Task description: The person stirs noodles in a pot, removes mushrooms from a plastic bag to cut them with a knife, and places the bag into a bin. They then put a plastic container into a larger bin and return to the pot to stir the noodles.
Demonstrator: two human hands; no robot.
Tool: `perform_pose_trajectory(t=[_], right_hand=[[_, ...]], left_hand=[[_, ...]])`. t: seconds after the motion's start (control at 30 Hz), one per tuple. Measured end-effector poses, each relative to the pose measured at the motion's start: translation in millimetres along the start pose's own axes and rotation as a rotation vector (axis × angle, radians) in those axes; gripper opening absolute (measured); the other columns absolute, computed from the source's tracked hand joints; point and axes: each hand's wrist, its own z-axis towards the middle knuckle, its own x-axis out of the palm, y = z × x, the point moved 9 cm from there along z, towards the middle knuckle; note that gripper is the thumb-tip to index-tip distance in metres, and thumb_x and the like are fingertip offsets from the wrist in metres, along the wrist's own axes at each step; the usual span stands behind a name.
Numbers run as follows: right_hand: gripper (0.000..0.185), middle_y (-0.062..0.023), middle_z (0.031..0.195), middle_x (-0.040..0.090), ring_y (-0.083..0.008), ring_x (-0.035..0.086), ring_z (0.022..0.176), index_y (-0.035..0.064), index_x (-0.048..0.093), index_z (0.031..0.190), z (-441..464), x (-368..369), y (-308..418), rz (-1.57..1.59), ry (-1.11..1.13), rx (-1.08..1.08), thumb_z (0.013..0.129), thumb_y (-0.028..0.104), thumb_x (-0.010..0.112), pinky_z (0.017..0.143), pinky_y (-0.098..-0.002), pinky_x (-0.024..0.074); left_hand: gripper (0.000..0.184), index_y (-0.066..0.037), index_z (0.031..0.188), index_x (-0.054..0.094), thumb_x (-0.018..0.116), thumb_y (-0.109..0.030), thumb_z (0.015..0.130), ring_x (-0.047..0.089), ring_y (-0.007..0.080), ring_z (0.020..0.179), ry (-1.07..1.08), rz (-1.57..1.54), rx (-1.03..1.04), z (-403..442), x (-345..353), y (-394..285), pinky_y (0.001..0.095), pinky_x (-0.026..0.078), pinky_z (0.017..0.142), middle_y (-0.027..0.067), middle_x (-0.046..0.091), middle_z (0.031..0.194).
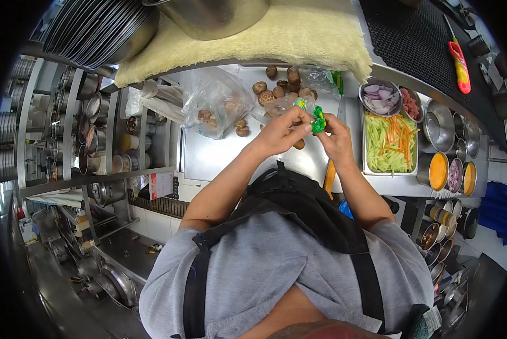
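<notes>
Left hand [288, 131]: mine, pinched narrow, thumb and fingers closed on the green plastic [319, 121].
Right hand [337, 139]: also closed to a narrow pinch, my fingertips on the plastic's right side.
Green plastic: crumpled, with yellow patches, held between my two hands above the steel counter [208, 161], in front of my apron [298, 195].
Clear film [275, 106]: just beyond my left hand, among the mushrooms [266, 99]; I cannot tell whether it joins the green plastic.
Mushrooms: brown, mostly clustered loose on the counter past my hands, a few nearer me.
Bag [225, 101]: clear, left of the cluster, with more mushrooms inside.
Tray [391, 173]: right of my right hand, filled with green strips [383, 150] and orange strips [398, 138].
Onion [380, 97]: sliced, in a bowl at the tray's far end.
Towel [304, 34]: yellow, on the shelf ahead, under a pot [216, 17].
Black mat [397, 42]: right of the towel, bearing a red-and-yellow handle [460, 66].
</notes>
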Motion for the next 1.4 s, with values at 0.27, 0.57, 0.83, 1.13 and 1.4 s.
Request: perform_pose_trajectory(t=[0.27, 0.57, 0.83, 1.13, 1.4], right_hand=[[0.01, -0.0067, 0.075, 0.065, -0.0142, 0.063, 0.065, -0.0005, 0.059, 0.095, 25, -85, -43, 0.232, -0.434, 0.12, 0.085, 0.001, 0.057, 0.057, -0.029, 0.0492], [0.044, -0.0222, 0.095, 0.067, -0.0237, 0.068, 0.081, -0.0006, 0.051, 0.127, 58, -113, -104, -0.58, -0.305, 0.248, 0.087, 0.017, 0.059, 0.071, -0.0332, 0.0518], [0.06, -0.024, 0.132, 0.048, -0.031, 0.056, 0.114, 0.0017, 0.033, 0.141, 4, -107, -68, -0.451, -0.438, 0.094, 0.087, 0.006, 0.059, 0.086, -0.0358, 0.0514], [0.065, -0.0259, 0.097, 0.065, -0.0356, 0.065, 0.085, 0.0028, 0.032, 0.141, 42, -103, -78, -0.852, -0.372, 0.359, 0.087, 0.026, 0.06, 0.074, -0.0408, 0.0504], [0.053, -0.0251, 0.112, 0.06, -0.0405, 0.058, 0.102, 0.0014, 0.042, 0.134, 60, -93, -30, -0.817, -0.565, 0.07, 0.085, 0.016, 0.058, 0.085, -0.0437, 0.0462]], left_hand=[[0.026, -0.002, 0.114, 0.05, 0.058, -0.006, 0.09, 0.056, 0.0183, 0.111, -0.343, -0.11, 0.149, -21, -52, -37, 0.0333, 0.048, 0.088, 0.0101, 0.054, 0.121], [0.014, 0.003, 0.101, 0.058, 0.059, 0.001, 0.087, 0.06, 0.0188, 0.1, -0.695, 0.055, 0.017, -125, -141, -23, 0.0303, 0.047, 0.087, 0.0111, 0.062, 0.109], [0.014, 0.003, 0.1, 0.062, 0.057, -0.002, 0.089, 0.062, 0.0151, 0.091, -1.195, 0.158, 0.027, -210, -236, -62, 0.026, 0.048, 0.082, 0.0092, 0.067, 0.097], [0.019, 0.004, 0.089, 0.067, 0.06, -0.012, 0.081, 0.065, 0.0314, 0.093, -0.414, 1.082, -0.683, -128, -218, 60, 0.0393, 0.05, 0.08, 0.0227, 0.066, 0.093], [0.036, -0.003, 0.107, 0.062, 0.067, -0.013, 0.073, 0.061, 0.0356, 0.101, 0.058, 1.175, -0.265, -81, -214, 87, 0.0417, 0.049, 0.086, 0.0158, 0.065, 0.102]])
